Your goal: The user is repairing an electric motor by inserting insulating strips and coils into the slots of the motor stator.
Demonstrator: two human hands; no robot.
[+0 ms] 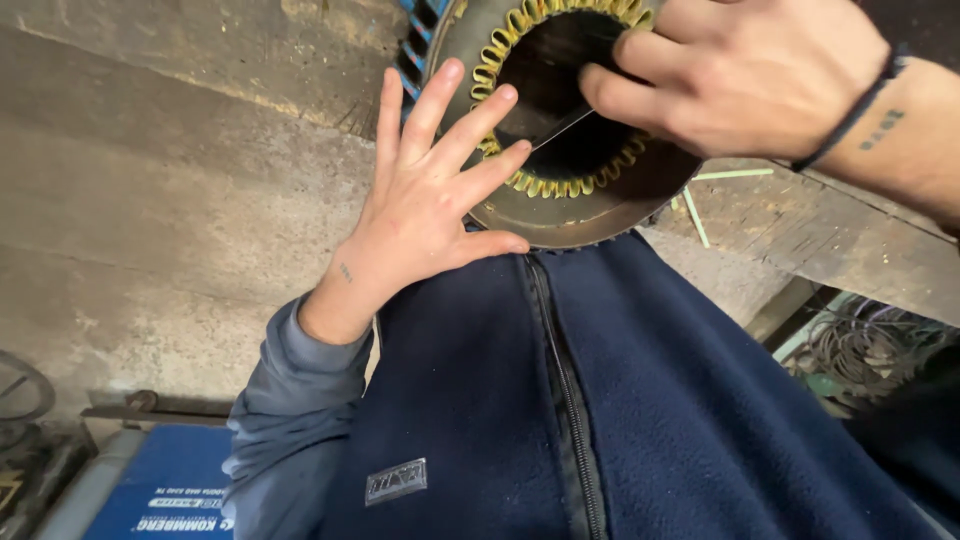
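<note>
**Stator ring, held against the body, both hands at work**

Item: a round metal stator (600,205), dark and worn, its inner opening lined with yellow-green slot liners (545,185). It rests on edge against the front of a navy fleece jacket (600,400), just above the zip, not on any desk; the body seems to serve as the prop that keeps it upright and close to the eyes.

Left hand (425,205): open, fingers spread flat against the ring's left face and rim, gripping nothing, apparently steadying it from that side.

Right hand (730,75): reaches in from the upper right, fingers curled and pinched at the inner edge. A thin pale strip (565,128) runs from under these fingers across the dark opening towards the left fingertips; it looks held by the right hand, though the grip itself is hidden.

Surroundings: a rough concrete floor (150,200) at left; a worn plank (800,225) at right with pale green strips (735,175) lying on it; tangled wire (870,350) lower right; a blue box (165,485) lower left. The right hand covers the ring's upper right part.
</note>
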